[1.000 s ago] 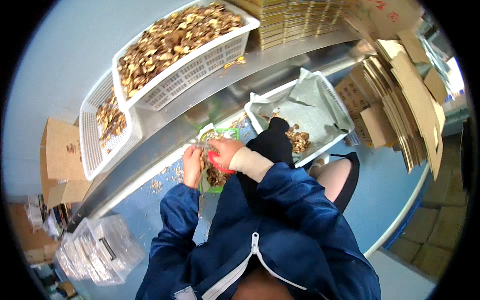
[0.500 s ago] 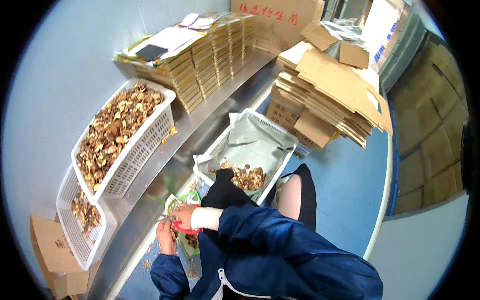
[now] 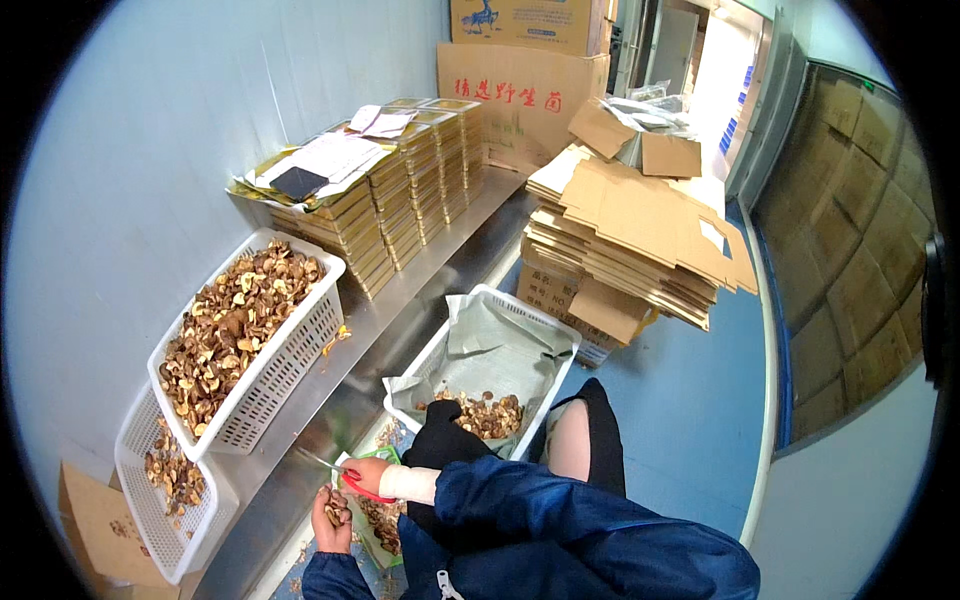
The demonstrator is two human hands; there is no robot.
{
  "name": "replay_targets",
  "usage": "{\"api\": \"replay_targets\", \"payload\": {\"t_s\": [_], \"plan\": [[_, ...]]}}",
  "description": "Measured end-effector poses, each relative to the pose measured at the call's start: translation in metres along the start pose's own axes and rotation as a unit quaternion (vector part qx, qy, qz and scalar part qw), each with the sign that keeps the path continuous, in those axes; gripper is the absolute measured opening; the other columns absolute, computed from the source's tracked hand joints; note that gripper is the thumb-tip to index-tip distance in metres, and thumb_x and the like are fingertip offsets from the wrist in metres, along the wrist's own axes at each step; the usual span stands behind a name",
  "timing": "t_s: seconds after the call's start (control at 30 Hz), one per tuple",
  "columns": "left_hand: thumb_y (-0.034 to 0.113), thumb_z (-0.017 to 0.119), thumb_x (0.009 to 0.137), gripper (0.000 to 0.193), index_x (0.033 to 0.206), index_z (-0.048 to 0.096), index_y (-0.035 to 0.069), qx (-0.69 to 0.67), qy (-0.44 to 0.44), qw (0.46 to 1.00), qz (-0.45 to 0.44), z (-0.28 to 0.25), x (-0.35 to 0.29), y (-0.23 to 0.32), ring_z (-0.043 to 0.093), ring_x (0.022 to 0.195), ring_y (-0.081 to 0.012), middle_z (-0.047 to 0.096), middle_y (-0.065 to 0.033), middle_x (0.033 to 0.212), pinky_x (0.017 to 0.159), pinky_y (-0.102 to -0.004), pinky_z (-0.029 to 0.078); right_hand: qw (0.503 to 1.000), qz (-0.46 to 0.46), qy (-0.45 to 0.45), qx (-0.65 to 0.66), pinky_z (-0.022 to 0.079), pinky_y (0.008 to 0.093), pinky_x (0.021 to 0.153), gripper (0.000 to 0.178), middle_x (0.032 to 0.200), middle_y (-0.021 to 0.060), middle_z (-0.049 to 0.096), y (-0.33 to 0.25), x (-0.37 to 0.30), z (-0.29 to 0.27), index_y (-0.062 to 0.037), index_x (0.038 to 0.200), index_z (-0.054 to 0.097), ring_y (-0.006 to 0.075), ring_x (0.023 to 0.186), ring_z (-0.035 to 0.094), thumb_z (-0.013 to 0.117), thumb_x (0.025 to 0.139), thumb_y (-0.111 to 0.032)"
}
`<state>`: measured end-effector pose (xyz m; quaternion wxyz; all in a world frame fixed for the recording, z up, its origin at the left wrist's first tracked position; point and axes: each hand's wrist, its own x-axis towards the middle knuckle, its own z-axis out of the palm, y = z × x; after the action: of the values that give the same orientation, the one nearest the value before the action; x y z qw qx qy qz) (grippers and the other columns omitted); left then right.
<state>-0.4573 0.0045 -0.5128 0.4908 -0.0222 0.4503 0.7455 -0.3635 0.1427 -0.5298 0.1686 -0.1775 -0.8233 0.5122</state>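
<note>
My right hand point(image 3: 368, 474) grips a pair of scissors point(image 3: 374, 493) by its red handles. The blades point up and to the left, apart from the left hand. Just below and left, my left hand point(image 3: 328, 522) is closed around brown dried mushrooms point(image 3: 334, 506). Under both hands is a green-edged white bag or liner point(image 3: 384, 556) with mushroom pieces in it. Ahead of my knees stands a white basket point(image 3: 552, 330) lined with pale cloth, holding a small heap of mushroom pieces point(image 3: 484, 414).
A full white basket of mushrooms point(image 3: 333, 310) sits on the steel bench point(image 3: 400, 300) at left, above another basket point(image 3: 190, 545). Behind are stacked flat packs point(image 3: 380, 210) with papers and a dark phone-like slab. Flattened cardboard point(image 3: 640, 215) is piled to the right on blue floor point(image 3: 670, 400).
The view has tilted up, so the surroundings sit lower. The scissor blades, earlier crossing near the left fingers, now point away from them. Mushrooms in my left hand show more plainly.
</note>
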Motion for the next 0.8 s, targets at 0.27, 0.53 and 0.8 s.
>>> {"api": "replay_targets", "payload": {"t_s": [0.27, 0.53, 0.8], "plan": [[0.009, 0.052, 0.082, 0.011, 0.093, 0.054, 0.009, -0.139, -0.003, 0.990, 0.016, 0.040, 0.016, -0.036, 0.051, 0.062, -0.0081, 0.055, 0.0011, 0.074, 0.044, -0.0185, 0.035, 0.979, -0.009, 0.065, 0.194, 0.048, 0.0276, 0.057, 0.051, 0.081, 0.0099, 0.060, 0.055, 0.010, 0.013, -0.0026, 0.115, 0.041, 0.0154, 0.068, 0.059, 0.068, 0.073, -0.014], [0.020, 0.053, 0.087, 0.032, 0.117, 0.050, 0.012, -0.085, -0.077, 0.990, 0.078, 0.065, 0.025, 0.051, 0.049, 0.072, -0.0067, 0.052, -0.0015, 0.089, 0.054, -0.0183, 0.041, 0.974, -0.003, 0.131, 0.185, 0.044, 0.0291, 0.067, 0.030, 0.077, 0.0052, 0.052, 0.044, 0.020, -0.007, -0.0062, 0.095, 0.050, 0.0150, 0.072, 0.051, 0.065, 0.071, -0.012], [0.006, 0.045, 0.081, 0.026, 0.106, 0.048, 0.001, -0.142, -0.074, 0.986, 0.049, 0.086, 0.010, 0.090, 0.056, 0.081, -0.0239, 0.054, -0.0139, 0.087, 0.055, -0.0244, 0.048, 0.899, 0.160, 0.060, 0.404, 0.041, 0.0227, 0.040, 0.035, 0.063, 0.0024, 0.054, 0.000, 0.012, -0.023, -0.0105, 0.105, 0.046, 0.0103, 0.048, 0.051, 0.065, 0.076, -0.009]]}}
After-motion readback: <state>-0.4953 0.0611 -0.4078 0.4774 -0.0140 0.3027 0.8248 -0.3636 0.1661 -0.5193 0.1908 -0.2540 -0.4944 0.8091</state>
